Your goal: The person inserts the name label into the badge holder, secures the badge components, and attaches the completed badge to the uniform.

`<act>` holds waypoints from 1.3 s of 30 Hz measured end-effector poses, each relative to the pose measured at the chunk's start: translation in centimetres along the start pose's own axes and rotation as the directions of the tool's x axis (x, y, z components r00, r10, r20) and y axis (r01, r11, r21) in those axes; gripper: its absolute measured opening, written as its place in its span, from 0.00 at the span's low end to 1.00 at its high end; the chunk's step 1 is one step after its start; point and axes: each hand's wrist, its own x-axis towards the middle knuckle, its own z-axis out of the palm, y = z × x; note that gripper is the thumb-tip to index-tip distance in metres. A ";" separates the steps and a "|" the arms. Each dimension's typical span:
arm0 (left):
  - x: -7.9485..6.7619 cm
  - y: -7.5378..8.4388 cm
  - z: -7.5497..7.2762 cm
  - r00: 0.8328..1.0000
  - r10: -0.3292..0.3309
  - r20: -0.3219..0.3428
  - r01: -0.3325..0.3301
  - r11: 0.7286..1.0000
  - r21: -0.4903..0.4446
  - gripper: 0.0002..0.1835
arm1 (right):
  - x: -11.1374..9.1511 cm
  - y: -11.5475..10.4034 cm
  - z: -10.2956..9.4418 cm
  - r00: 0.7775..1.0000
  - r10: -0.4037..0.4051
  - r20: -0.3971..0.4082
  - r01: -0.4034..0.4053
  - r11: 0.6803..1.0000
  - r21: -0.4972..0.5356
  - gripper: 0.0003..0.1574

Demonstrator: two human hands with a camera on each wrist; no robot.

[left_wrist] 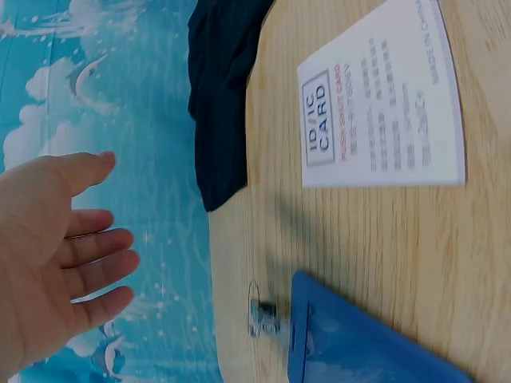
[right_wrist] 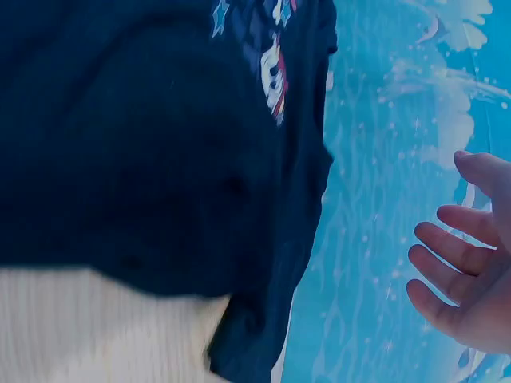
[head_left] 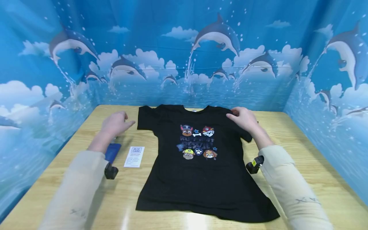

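Note:
A black T-shirt (head_left: 198, 182) with cartoon dog heads printed on its chest lies spread on the table, collar toward the back. My left hand (head_left: 115, 124) hovers left of the shirt's left-hand sleeve, fingers relaxed and holding nothing. In the left wrist view, the left hand (left_wrist: 64, 263) shows spread fingers. Over the right-hand shoulder of the shirt is my right hand (head_left: 243, 118), its fingers loosely bent. The right wrist view shows the right hand (right_wrist: 471, 255) with separated fingers and nothing in them, apart from the shirt (right_wrist: 144, 159).
A white printed card (head_left: 134, 157) lies left of the shirt. Beside it is a blue card holder (head_left: 112, 152), partly hidden by my left arm, with a small metal clip (left_wrist: 263, 319) near it. A blue dolphin-print curtain (head_left: 161, 41) surrounds the wooden table (head_left: 287, 143).

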 end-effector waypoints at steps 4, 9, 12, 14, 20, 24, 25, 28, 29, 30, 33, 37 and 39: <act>-0.7 -0.9 -0.3 0.999 -0.013 0.046 0.014 1.000 -0.019 0.26 | 0.4 -0.8 0.5 1.000 -0.003 0.009 0.002 0.999 0.033 0.36; -1.6 -2.3 -0.5 0.994 -0.025 0.105 0.030 0.999 -0.039 0.27 | 0.7 -1.7 1.1 1.000 -0.005 0.026 0.003 0.997 0.079 0.33; -2.1 -3.0 -0.6 0.992 -0.029 0.124 0.036 0.998 -0.054 0.30 | 0.8 -2.3 1.5 1.000 -0.008 0.029 0.005 0.993 0.118 0.32; -2.3 -3.5 -0.6 0.991 -0.030 0.131 0.038 0.997 -0.061 0.31 | 0.9 -2.6 1.7 0.999 -0.015 0.029 0.010 0.989 0.146 0.32; -3.1 -4.6 -0.6 0.982 -0.037 0.184 0.051 0.996 -0.071 0.33 | 1.3 -3.5 2.5 0.999 -0.023 0.031 0.015 0.973 0.228 0.30; -3.6 -5.5 -0.5 0.973 -0.008 0.231 0.023 0.998 -0.062 0.33 | 1.4 -4.2 3.2 0.998 -0.039 0.046 0.026 0.963 0.267 0.28; -3.7 -5.7 -0.4 0.971 -0.007 0.239 0.023 0.998 -0.065 0.33 | 1.5 -4.3 3.4 0.998 -0.044 0.050 0.028 0.961 0.275 0.27; -4.2 -6.4 -0.1 0.965 -0.019 0.263 0.042 0.996 -0.084 0.34 | 1.6 -4.8 4.0 0.996 -0.069 0.062 0.048 0.956 0.290 0.27; -4.3 -6.6 -0.1 0.962 -0.029 0.270 0.057 0.994 -0.094 0.35 | 1.6 -5.0 4.2 0.995 -0.075 0.066 0.052 0.954 0.294 0.27; -4.5 -6.8 0.0 0.960 -0.043 0.277 0.075 0.992 -0.103 0.36 | 1.6 -5.1 4.3 0.994 -0.084 0.071 0.059 0.953 0.299 0.27; -4.7 -7.6 0.3 0.954 -0.069 0.291 0.108 0.987 -0.121 0.36 | 1.6 -5.6 4.7 0.990 -0.109 0.089 0.075 0.945 0.319 0.26; -4.8 -8.4 0.7 0.946 -0.074 0.314 0.111 0.989 -0.101 0.38 | 1.5 -6.2 5.1 0.984 -0.142 0.111 0.097 0.936 0.337 0.24; -4.9 -8.6 0.8 0.942 -0.069 0.327 0.105 0.990 -0.091 0.38 | 1.5 -6.5 5.3 0.980 -0.159 0.120 0.110 0.935 0.337 0.24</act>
